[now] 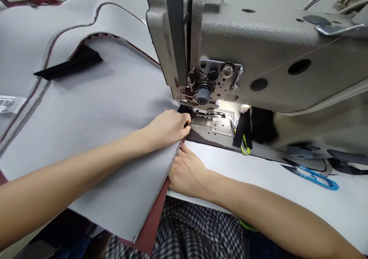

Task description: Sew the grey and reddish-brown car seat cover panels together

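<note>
A large panel of grey mesh fabric (115,94) with a dark red layer (153,222) under it lies across the left of the table. Its right edge runs up to the needle area of a grey sewing machine (258,59). My left hand (169,130) is on top of the panel, fingers pinched on its edge and a black strip (184,109) just in front of the presser foot. Lower down, my right hand (188,171) grips the same edge, thumb above; its other fingers are partly hidden beneath the fabric.
Blue thread snips (316,178) lie on the white table (230,163) at right. Yellow-green snips (245,146) and black strips (243,128) are by the machine bed. Another black strip (71,63) lies on the panel, near a barcode label (8,104).
</note>
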The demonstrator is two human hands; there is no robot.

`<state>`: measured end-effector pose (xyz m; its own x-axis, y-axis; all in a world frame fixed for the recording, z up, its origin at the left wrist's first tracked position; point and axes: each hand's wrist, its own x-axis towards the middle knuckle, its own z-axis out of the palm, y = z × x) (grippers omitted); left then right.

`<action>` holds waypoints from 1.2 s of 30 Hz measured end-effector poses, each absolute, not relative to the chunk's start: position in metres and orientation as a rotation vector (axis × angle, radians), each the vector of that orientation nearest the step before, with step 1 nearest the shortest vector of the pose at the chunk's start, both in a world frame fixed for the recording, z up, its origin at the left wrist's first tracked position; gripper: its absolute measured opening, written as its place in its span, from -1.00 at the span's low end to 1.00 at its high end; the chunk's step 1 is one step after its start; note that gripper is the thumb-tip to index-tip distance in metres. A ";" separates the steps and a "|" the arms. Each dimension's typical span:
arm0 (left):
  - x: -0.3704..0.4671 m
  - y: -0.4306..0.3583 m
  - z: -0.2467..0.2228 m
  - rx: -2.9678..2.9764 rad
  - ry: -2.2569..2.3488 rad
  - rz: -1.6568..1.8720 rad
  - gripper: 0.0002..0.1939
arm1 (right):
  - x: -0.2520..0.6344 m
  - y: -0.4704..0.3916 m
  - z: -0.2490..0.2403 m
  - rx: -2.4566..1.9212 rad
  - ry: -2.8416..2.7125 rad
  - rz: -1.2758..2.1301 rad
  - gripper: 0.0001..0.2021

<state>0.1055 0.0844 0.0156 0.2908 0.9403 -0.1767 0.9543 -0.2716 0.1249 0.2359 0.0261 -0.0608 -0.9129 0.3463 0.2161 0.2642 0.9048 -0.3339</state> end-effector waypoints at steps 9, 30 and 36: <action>0.024 0.083 0.015 3.107 0.748 -0.027 -0.57 | 0.197 0.000 -0.070 -0.462 -2.796 0.422 -0.80; 0.050 0.031 -0.034 2.884 1.453 0.429 -0.64 | 0.223 -0.017 -0.059 -0.430 -2.900 0.198 -0.76; 0.051 0.030 -0.032 2.923 1.432 0.392 -0.64 | 0.234 -0.018 -0.048 -0.401 -2.873 0.138 -0.74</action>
<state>0.0513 0.0301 -0.0324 0.5916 0.7590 0.2720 0.7916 -0.6107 -0.0175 0.2338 -0.0178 -0.0478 -0.9343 0.2808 0.2196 0.2584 0.9579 -0.1255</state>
